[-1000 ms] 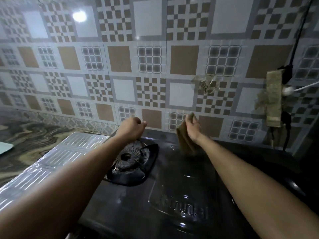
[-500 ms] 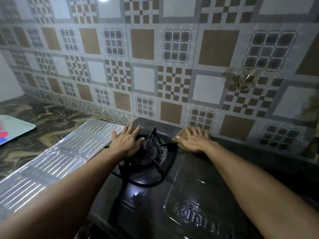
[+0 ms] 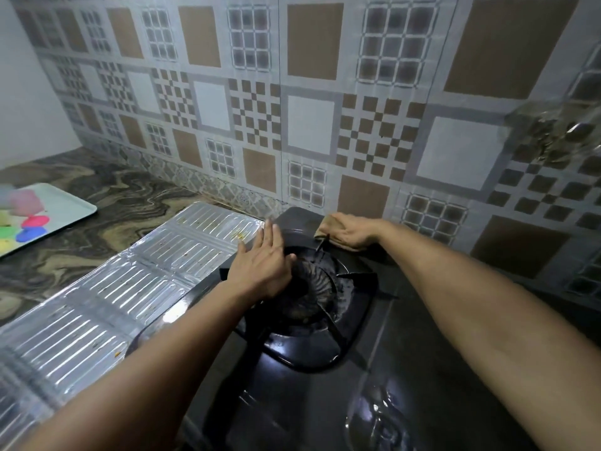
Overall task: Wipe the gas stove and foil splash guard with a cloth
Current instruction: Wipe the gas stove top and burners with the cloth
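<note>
A black gas stove [image 3: 383, 369] fills the lower middle, with a round burner and pan support [image 3: 312, 294] on its left half. My right hand [image 3: 353, 230] presses a folded tan cloth [image 3: 328, 225] flat on the stove's far edge, next to the tiled wall. My left hand [image 3: 263, 268] lies flat with fingers spread on the left side of the burner, its fingertips at the edge of the foil. The ribbed foil splash guard [image 3: 123, 288] lies flat on the counter left of the stove, with small crumbs on it.
A patterned tile wall [image 3: 309, 125] rises right behind the stove. A marbled counter [image 3: 97, 229] runs left, with a white tray [image 3: 65, 203] of coloured items at the far left. Something shiny and crumpled [image 3: 556, 135] is stuck to the wall at the right.
My right hand came down from holding the cloth upright and now presses it on the stove's back edge, slid left. My left hand opened flat onto the burner. The camera moved closer and left.
</note>
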`<state>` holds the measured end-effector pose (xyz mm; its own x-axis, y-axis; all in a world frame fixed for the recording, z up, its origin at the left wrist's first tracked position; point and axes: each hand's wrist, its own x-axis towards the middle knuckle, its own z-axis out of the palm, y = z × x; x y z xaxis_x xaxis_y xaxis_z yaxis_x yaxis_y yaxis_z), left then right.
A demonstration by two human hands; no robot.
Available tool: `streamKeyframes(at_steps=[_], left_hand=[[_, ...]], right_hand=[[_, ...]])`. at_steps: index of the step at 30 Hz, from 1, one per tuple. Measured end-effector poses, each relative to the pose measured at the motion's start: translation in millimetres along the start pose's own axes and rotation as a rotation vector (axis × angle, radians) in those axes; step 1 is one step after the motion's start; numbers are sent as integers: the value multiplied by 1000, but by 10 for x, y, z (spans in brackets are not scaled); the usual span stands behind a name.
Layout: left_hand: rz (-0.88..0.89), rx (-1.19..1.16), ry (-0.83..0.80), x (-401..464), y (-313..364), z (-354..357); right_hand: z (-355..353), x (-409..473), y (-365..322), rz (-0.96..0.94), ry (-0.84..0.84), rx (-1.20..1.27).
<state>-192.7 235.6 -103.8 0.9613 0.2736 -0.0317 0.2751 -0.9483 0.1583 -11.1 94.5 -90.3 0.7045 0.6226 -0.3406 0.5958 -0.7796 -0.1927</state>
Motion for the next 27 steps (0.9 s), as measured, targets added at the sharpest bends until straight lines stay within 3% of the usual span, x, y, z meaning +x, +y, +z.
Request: streamKeyframes(at_steps=[5,14,20,27], left_hand=[[3,-41,-48,20,-40,-11],[-50,-13,-33,50,-32,36],[-83,17,-30,49,-32,56],[-104,-30,-31,8,31,18]], right_hand=[[-66,406,-371,-109,-41,7],[-6,1006,-900,-257,-54,-234],[-64,692,-542,-227,-36,-153],[97,-178,242,-41,-31,-88]])
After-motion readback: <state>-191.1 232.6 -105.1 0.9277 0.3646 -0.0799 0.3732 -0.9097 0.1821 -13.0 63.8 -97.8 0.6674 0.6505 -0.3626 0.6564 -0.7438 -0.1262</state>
